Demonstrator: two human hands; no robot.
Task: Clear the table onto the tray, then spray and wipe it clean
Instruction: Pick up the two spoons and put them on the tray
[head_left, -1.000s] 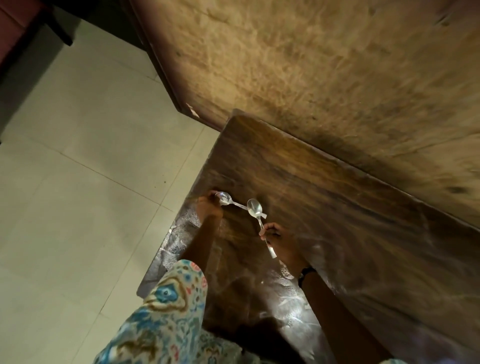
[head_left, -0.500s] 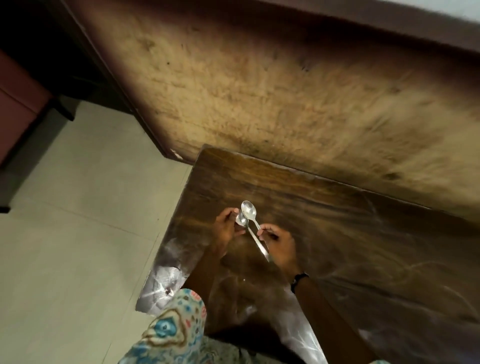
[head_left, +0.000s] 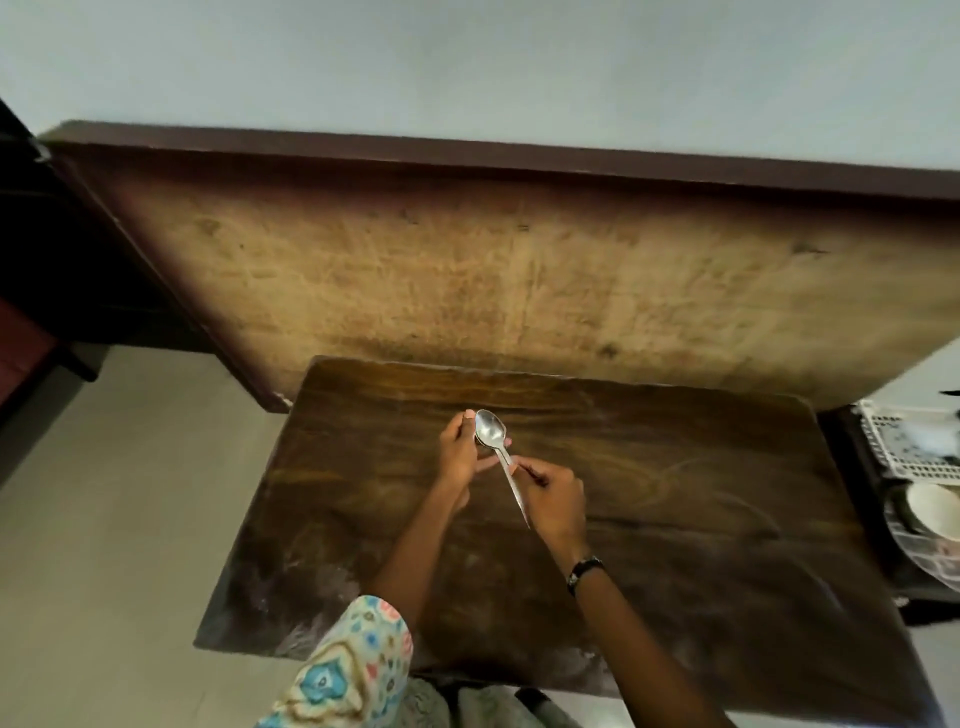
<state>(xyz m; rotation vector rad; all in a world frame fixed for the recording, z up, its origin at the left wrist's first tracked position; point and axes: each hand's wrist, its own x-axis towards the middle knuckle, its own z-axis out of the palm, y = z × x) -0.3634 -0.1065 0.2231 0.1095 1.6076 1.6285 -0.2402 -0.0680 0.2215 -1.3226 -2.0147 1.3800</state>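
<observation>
The person is standing over a dark, glossy wooden table (head_left: 649, 519) and holding two shiny metal spoons together above its middle. The right hand (head_left: 553, 501) is pinching the handle of the upper steel spoon (head_left: 491, 428) between thumb and fingers, bowl pointing away from the body. The left hand (head_left: 462, 454) is curling its fingers around the bowl end, where a second spoon (head_left: 480, 442) is mostly hidden beneath the first; only a dark sliver of it is showing, so how it is lying cannot be told. Both hands are closed on the cutlery and almost touching each other.

As a judgement, the clearing stage is nearing its end. Apart from the spoons in the hands, nothing is showing on the tabletop, which is carrying pale smears and streaks. At the right edge of the view, off the table, a white perforated plastic tray (head_left: 904, 457) and a pale round bowl (head_left: 930, 506) resting on a patterned plate (head_left: 914, 548) are sitting on a lower dark surface. The spoons are probably heading there next. The spraying and wiping are looking not yet begun; no spray bottle or cloth is appearing in view.
</observation>
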